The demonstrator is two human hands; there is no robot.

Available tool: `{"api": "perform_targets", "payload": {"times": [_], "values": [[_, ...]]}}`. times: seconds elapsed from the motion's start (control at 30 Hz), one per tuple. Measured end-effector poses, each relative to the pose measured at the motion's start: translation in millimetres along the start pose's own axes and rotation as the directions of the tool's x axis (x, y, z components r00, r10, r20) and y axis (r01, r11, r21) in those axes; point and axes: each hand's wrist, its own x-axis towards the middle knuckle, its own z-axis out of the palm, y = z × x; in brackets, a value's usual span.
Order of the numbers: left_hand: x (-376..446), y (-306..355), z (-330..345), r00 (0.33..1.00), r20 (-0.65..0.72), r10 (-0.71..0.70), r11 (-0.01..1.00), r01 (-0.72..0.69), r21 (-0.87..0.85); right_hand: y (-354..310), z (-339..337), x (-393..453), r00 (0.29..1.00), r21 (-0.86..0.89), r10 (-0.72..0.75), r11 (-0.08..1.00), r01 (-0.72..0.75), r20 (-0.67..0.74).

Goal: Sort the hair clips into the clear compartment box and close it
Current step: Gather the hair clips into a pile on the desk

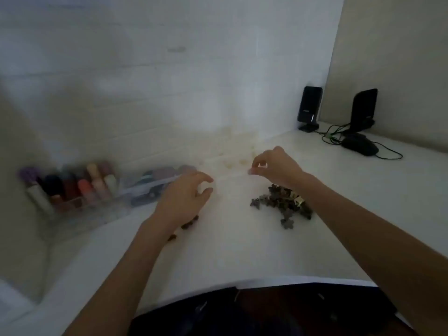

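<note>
Hair clips [283, 202] lie in a loose dark heap on the white table [242, 251], just under the right wrist; a few strays [190, 224] sit beside the left wrist. They look like small claw clips with flower-shaped bodies, brown and grey, with one pale yellowish piece among them. I judge them light, hard plastic, sprung, apt to tangle by their teeth, so best lifted one at a time by the body, not the jaws

The clear compartment box [230, 166] is only a faint glassy shape between the hands at the far side of the table; its walls and lid are too blurred to make out. It likely handles as thin, stiff, smooth plastic, best held at the edges

The left hand [184, 197] hovers with fingers loosely curled, holding nothing I can see. The right hand [274, 166] has fingertips drawn together as if pinching something pale or clear; what, I cannot tell

At the left stands a clear organiser [80, 192] of coloured tubes
</note>
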Motion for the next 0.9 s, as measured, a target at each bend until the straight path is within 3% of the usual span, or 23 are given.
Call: {"api": "perform_targets", "payload": {"times": [0.13,0.2,0.27,0.3,0.4,0.5,0.57,0.73,0.9], "values": [[-27,-32,-11,0.987,-0.075,-0.139,0.941,0.109,-0.319,-3,0,-16,0.997,-0.083,-0.014,0.996,0.008,-0.075],[-35,-42,-11,0.981,-0.063,-0.182,0.916,0.146,-0.374,0,-2,-31,0.965,0.066,-0.011,0.997,0.030,-0.262],[-38,-49,-6,0.976,-0.067,-0.205,0.894,0.159,-0.420,10,-3,-51,0.889,0.231,0.104,0.973,0.001,-0.445],[-37,-49,-3,0.971,-0.053,-0.231,0.875,0.183,-0.449,16,0,-62,0.870,0.287,0.183,0.957,-0.050,-0.457],[-29,-38,8,0.963,0.044,-0.267,0.850,0.257,-0.460,41,16,-79,0.908,0.409,0.352,0.881,-0.239,-0.229],[-17,-25,18,0.940,0.122,-0.318,0.827,0.338,-0.449,46,27,-81,0.934,0.439,0.350,0.852,-0.285,-0.074],[-9,-21,23,0.926,0.121,-0.358,0.837,0.376,-0.397,42,28,-81,0.948,0.462,0.315,0.848,-0.258,-0.048],[11,-30,37,0.959,0.089,-0.267,0.920,0.282,-0.272,43,29,-84,0.946,0.531,0.316,0.815,-0.233,-0.069],[2,-18,35,0.891,0.126,-0.436,0.796,0.447,-0.408,44,27,-85,0.946,0.597,0.308,0.779,-0.191,-0.098]]}}
